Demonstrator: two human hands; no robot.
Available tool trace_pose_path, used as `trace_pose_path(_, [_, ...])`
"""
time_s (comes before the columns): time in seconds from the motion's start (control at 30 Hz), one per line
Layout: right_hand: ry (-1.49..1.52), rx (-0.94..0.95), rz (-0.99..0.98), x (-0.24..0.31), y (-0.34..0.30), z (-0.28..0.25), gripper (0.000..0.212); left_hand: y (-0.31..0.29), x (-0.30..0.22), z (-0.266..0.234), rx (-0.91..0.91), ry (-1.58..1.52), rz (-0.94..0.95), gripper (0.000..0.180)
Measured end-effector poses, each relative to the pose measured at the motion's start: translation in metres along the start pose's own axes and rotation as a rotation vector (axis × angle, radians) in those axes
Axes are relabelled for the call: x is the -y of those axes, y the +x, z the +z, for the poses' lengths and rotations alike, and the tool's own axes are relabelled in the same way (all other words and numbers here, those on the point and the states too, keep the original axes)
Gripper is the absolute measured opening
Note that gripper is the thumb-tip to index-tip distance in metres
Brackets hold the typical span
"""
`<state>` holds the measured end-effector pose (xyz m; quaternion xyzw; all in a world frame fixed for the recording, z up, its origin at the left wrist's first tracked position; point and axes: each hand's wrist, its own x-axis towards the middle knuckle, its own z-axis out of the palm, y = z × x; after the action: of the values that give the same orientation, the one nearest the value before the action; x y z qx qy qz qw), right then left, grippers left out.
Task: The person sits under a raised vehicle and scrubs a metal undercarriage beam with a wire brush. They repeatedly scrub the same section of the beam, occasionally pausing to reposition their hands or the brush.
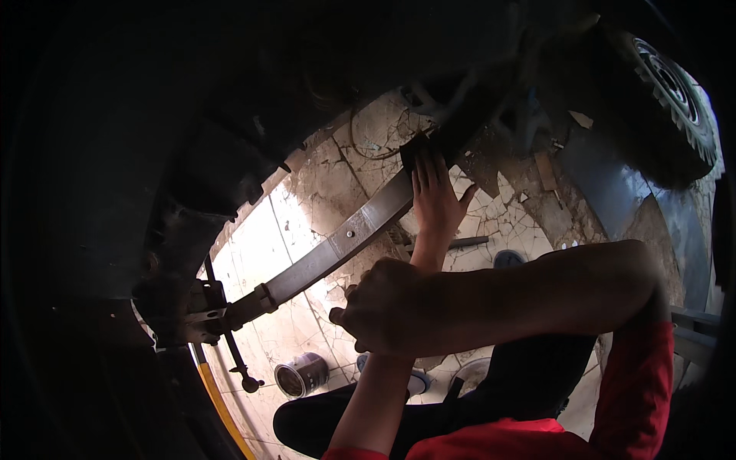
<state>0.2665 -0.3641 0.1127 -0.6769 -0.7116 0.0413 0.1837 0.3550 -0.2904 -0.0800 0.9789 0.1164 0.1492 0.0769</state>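
Two hands: both mine, raised under a vehicle's dark underside.
Left hand (pixel 435 201): my grip here is fully open, fingers straight and together, thumb spread; the palm lies flat against the upper end of the leaf spring (pixel 337 249), fingertips reaching a dark block (pixel 414 149) where the spring meets the chassis.
Right hand (pixel 379 307): my forearm crosses the view from the right and the grip is curled shut into a fist; I cannot tell what is inside it. It hangs just below the spring's middle stretch, near but not clearly touching.
Leaf spring: a long flat steel bar running diagonally from lower left to upper right, between my two hands, clamped at its lower end by a bracket (pixel 205 314).
Container: a small round tin (pixel 301 375) lies on its side on the cracked tile floor (pixel 322 192), well below my fist, its dark inside facing me; contents too dark to make out.
Tyre (pixel 675 100): upper right, well apart.
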Motion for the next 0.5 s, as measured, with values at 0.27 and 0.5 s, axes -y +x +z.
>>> trace_pose_path(0.27, [0.002, -0.029, -0.020, -0.015, -0.004, -0.013, 0.021, 0.017, -0.004, 0.011, -0.106, -0.071, 0.034, 0.078])
trace_pose_path(0.5, [0.160, -0.233, -0.097, -0.036, -0.008, 0.037, 0.027, 0.018, -0.002, 0.001, -0.144, -0.127, -0.044, 0.058])
